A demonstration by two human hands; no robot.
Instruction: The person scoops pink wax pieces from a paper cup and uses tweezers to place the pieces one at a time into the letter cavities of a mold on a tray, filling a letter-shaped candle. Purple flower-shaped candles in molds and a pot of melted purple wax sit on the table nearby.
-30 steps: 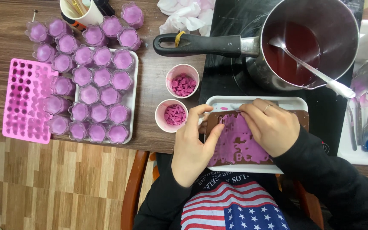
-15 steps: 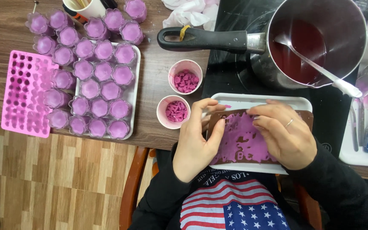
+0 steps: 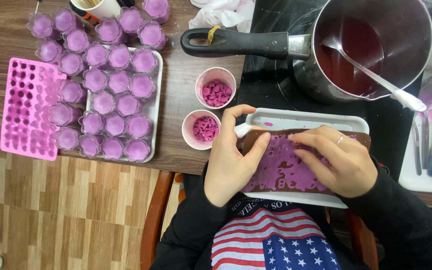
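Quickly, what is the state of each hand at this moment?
Left hand: closed on the left end of the brown flat mould covered with purple wax.
Right hand: open, fingers pressing on the mould top.

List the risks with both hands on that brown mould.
The white tray under the brown mould overhangs the table edge toward the lap, so pressing from the left hand or right hand might tip it. Purple pieces could also break, or miss the two small cups.

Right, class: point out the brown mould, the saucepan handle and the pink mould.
Brown mould (image 3: 281, 165), head view, purple-coated middle.
Saucepan handle (image 3: 241, 42), head view, mid-grip.
Pink mould (image 3: 26, 107), head view, centre.
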